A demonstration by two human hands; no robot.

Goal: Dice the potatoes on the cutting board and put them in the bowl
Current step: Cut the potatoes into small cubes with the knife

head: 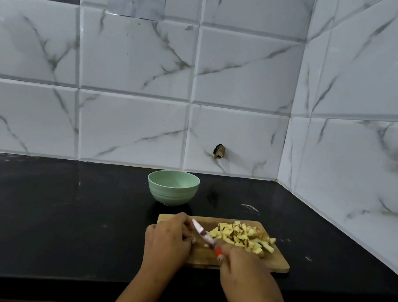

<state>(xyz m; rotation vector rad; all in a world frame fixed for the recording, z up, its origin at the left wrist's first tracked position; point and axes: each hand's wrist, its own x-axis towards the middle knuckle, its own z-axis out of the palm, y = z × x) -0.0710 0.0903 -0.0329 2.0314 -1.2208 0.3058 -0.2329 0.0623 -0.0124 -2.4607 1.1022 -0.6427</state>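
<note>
A head-worn view looks down at a dark desk (52, 205) set into a corner of white marbled wall tiles. A wooden cutting board (276, 264) lies toward the desk's front edge, right of centre. A heap of diced potatoes (244, 237), pale yellow with bits of reddish skin, covers the board's right half. The right grip (244, 266) is clenched round the red handle of a knife (201, 231), whose light blade points left and away across the board. The left grip (169, 238) rests on the board's left end with its fingers curled beside the blade; whether they pin a last piece of potato cannot be told. A pale green bowl (170, 195) stands just behind the board's left back corner, toward the desk's back edge, with no potato showing inside. The dicing looks nearly finished. To end it well, the left fingertips should stay tucked back from the edge while the blade comes straight down. For the transfer, bringing the bowl up against the board's edge and sweeping the heap in with the flat of the blade should keep pieces from scattering.
</note>
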